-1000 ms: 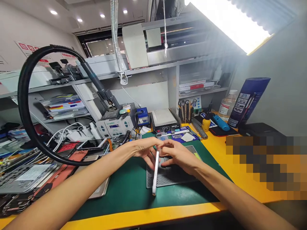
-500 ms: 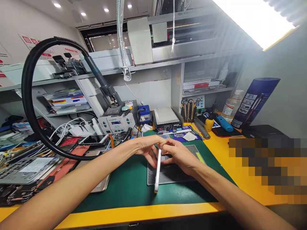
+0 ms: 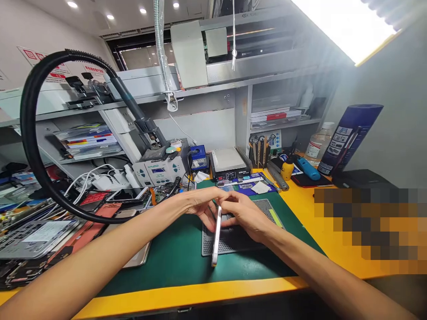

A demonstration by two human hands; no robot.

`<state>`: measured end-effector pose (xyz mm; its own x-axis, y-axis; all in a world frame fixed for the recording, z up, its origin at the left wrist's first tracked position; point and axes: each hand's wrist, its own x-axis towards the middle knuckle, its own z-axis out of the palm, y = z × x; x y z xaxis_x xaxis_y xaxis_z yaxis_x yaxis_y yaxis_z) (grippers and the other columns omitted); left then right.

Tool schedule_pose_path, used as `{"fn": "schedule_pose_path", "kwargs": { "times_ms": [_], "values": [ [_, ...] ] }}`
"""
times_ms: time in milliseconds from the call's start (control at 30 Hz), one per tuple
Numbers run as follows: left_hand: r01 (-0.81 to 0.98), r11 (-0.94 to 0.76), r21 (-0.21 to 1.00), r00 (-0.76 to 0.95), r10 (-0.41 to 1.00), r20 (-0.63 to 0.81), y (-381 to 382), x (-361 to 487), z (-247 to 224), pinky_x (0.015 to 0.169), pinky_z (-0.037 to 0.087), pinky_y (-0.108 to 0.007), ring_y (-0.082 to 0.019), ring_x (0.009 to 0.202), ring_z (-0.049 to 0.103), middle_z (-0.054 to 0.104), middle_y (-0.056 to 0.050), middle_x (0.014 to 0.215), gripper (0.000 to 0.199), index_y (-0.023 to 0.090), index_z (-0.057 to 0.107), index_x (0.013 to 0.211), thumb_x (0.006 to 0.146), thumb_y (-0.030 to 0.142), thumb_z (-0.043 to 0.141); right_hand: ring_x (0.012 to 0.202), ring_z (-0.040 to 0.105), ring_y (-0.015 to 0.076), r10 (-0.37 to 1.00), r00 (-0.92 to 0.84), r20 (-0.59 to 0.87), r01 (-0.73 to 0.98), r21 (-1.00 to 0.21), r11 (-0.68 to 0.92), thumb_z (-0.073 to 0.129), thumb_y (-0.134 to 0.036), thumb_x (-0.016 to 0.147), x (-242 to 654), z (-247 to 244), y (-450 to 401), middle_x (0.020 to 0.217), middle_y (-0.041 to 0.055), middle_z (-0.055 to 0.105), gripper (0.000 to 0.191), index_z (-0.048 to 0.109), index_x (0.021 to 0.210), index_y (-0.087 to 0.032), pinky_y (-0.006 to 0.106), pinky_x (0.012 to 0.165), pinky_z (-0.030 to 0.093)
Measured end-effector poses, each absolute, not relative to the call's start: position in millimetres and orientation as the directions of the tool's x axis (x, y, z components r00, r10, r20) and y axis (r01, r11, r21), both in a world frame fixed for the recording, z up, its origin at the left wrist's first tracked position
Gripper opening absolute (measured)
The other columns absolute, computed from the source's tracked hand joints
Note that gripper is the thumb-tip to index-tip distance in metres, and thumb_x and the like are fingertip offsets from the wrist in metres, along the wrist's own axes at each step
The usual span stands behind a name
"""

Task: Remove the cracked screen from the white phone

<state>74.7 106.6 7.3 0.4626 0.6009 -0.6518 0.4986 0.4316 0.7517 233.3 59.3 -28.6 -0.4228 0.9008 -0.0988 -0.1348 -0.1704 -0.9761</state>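
Note:
A slim smartphone [image 3: 216,238] stands on edge between my hands, its silvery side frame turned toward me. My left hand [image 3: 207,206] is closed around its far end from the left, fingers along the left face. From the right, my right hand [image 3: 245,213] grips the same end, with thumb and fingers bent at the upper edge. The fingertips of both hands meet there, and what they do at that edge is hidden. Beneath the phone lies a dark perforated work pad [image 3: 230,248] on a green mat [image 3: 173,266].
Phones and parts [image 3: 36,240] are piled at the left under a black hose [image 3: 28,146]. A hot-air station [image 3: 156,173] and a flat heating plate [image 3: 230,162] stand behind. To the right are a yellow bottle [image 3: 287,170], a blue tool [image 3: 308,169] and a clear bottle [image 3: 318,144].
The view has shifted slightly, so the whole scene sits a little farther left. Both hands keep their hold on the phone, with little other visible change.

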Motion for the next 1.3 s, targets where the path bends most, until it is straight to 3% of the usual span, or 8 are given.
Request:
{"fn": "schedule_pose_path", "kwargs": {
  "times_ms": [267,367,567,833,1000,1167,1233,1300],
  "values": [
    [0.505,0.462,0.729,0.427,0.601,-0.676,106.2,75.2,6.3,0.068,0.062,-0.043,-0.026,0.064,0.072,0.064,-0.005,0.062,0.019,0.018,0.058,0.074,0.057,0.024,0.054,0.099,0.067,0.0241,0.896,-0.434,-0.090,-0.179,-0.966,-0.184,0.069,-0.026,0.069,234.2,-30.6,56.9,0.107,0.0078,0.065,0.027,0.061,0.094,-0.019,0.035,0.072,0.060],
    [0.501,0.466,0.729,0.432,0.595,-0.678,105.7,75.2,7.3,0.070,0.062,-0.043,-0.025,0.066,0.071,0.066,-0.006,0.066,0.019,0.017,0.057,0.074,0.057,0.023,0.054,0.088,0.068,0.0209,0.899,-0.427,-0.097,-0.186,-0.964,-0.192,0.069,-0.023,0.066,233.9,-27.4,54.0,0.098,0.0043,0.062,0.027,0.058,0.091,-0.019,0.035,0.070,0.059],
    [0.488,0.466,0.738,0.435,0.603,-0.668,104.6,74.7,9.1,0.062,0.060,-0.037,-0.022,0.066,0.069,0.066,-0.004,0.067,0.016,0.018,0.051,0.073,0.061,0.026,0.057,0.080,0.067,0.0178,0.896,-0.433,-0.100,-0.207,-0.956,-0.207,0.071,-0.022,0.064,233.6,-24.1,50.6,0.091,0.0011,0.060,0.032,0.053,0.091,-0.020,0.034,0.069,0.058],
    [0.501,0.467,0.729,0.442,0.586,-0.679,103.2,71.4,7.0,0.071,0.061,-0.041,-0.027,0.073,0.073,0.072,-0.011,0.074,0.024,0.015,0.062,0.080,0.064,0.029,0.051,0.083,0.067,0.0179,0.881,-0.464,-0.094,-0.215,-0.952,-0.215,0.067,-0.017,0.063,233.8,-24.4,48.5,0.095,0.0007,0.061,0.038,0.055,0.099,-0.020,0.032,0.071,0.056],
    [0.481,0.443,0.757,0.472,0.597,-0.649,102.1,67.6,5.7,0.067,0.060,-0.035,-0.026,0.077,0.073,0.074,-0.009,0.079,0.028,0.015,0.064,0.088,0.067,0.030,0.054,0.073,0.064,0.0154,0.862,-0.503,-0.066,-0.225,-0.953,-0.204,0.067,-0.015,0.062,234.1,-22.9,47.5,0.089,0.0002,0.064,0.042,0.057,0.103,-0.019,0.028,0.064,0.051],
    [0.465,0.447,0.764,0.478,0.600,-0.641,102.7,66.0,2.9,0.063,0.060,-0.035,-0.024,0.071,0.073,0.074,-0.011,0.082,0.025,0.015,0.061,0.086,0.066,0.030,0.055,0.059,0.052,0.0093,0.861,-0.507,-0.039,-0.228,-0.957,-0.178,0.064,-0.011,0.064,232.4,-26.9,45.4,0.074,-0.0056,0.060,0.043,0.058,0.105,-0.020,0.022,0.054,0.040],
    [0.459,0.452,0.764,0.476,0.601,-0.642,103.2,65.5,1.5,0.067,0.061,-0.038,-0.023,0.069,0.072,0.074,-0.010,0.083,0.025,0.016,0.061,0.087,0.067,0.029,0.055,0.068,0.057,0.0119,0.872,-0.488,-0.040,-0.218,-0.962,-0.166,0.065,-0.010,0.064,231.3,-27.9,41.6,0.079,-0.0043,0.062,0.048,0.058,0.111,-0.021,0.024,0.059,0.044],
    [0.449,0.458,0.767,0.475,0.605,-0.639,103.5,64.4,0.2,0.071,0.062,-0.041,-0.022,0.066,0.071,0.073,-0.009,0.082,0.025,0.016,0.061,0.088,0.067,0.028,0.054,0.092,0.063,0.0184,0.883,-0.468,-0.046,-0.215,-0.963,-0.164,0.068,-0.013,0.064,230.4,-28.4,36.5,0.098,0.0009,0.067,0.059,0.055,0.121,-0.022,0.029,0.074,0.050]
  ]
}}
